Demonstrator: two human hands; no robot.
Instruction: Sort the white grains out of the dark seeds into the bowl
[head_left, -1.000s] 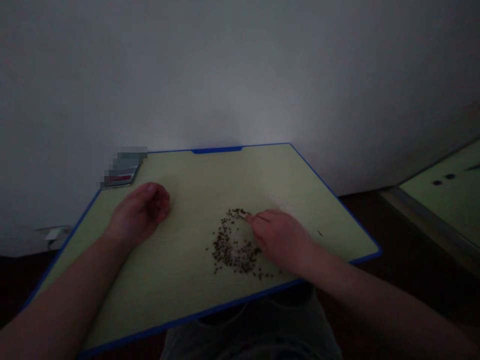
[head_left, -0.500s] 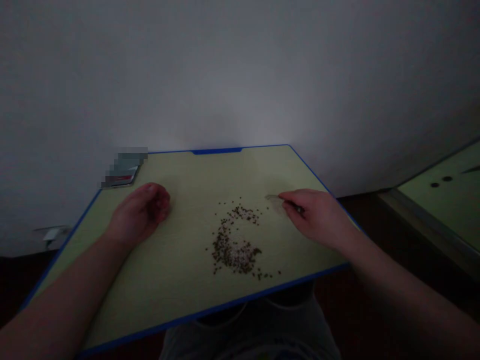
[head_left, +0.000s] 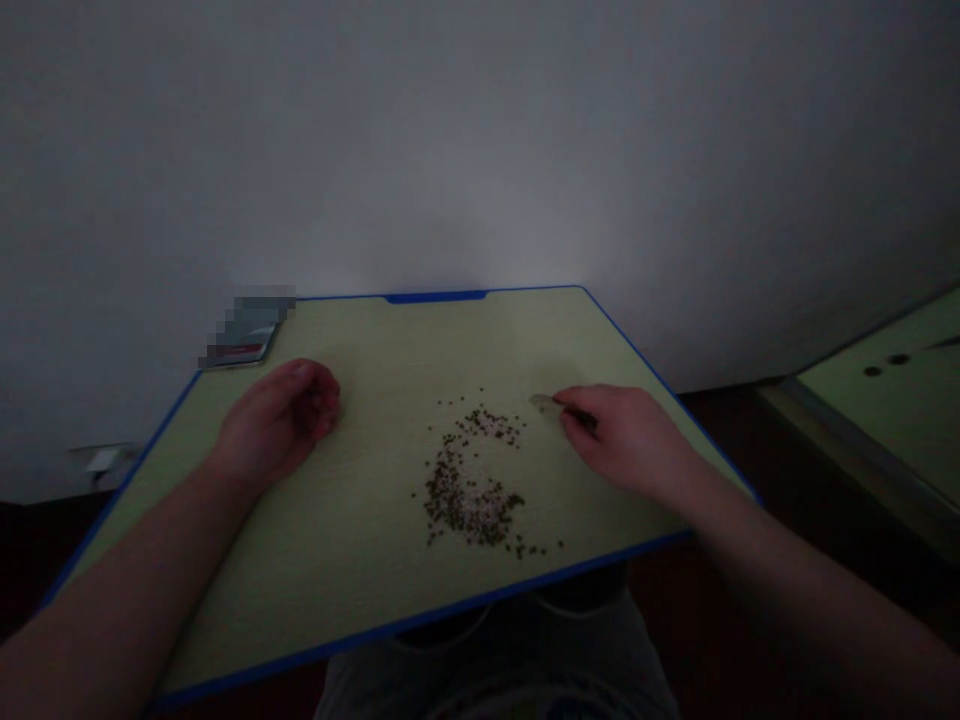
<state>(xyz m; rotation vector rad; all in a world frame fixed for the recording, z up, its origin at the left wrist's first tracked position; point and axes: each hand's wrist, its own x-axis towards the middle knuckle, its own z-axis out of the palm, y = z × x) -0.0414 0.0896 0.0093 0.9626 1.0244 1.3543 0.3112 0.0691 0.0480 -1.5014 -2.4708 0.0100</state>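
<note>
On the tabletop lies a loose pile of small dark grains mixed with pale rice-like grains [head_left: 480, 508], roughly C-shaped, with stray dark bits around it. Right of the pile's upper end, my right hand [head_left: 626, 430] pinches a small thin pale tool [head_left: 543, 402] between thumb and fingers. Its tip points left, low over the table, and the rest is hidden in the hand; the exact kind is unclear. My left hand [head_left: 281, 415] rests at the table's left side, fingers loosely curled inward, with nothing visible in them.
The pale wood-grain table [head_left: 360, 560] has a blue edge and stands against a grey wall. A flat phone-like object [head_left: 247, 335], partly pixelated, lies at its far left corner. A light cabinet panel [head_left: 892, 400] stands at the right, and a white plug [head_left: 105, 460] is at the left.
My right hand has shifted slightly down, and the tool has turned, showing a broader pale face. My left hand and the grain pile look nearly the same.
</note>
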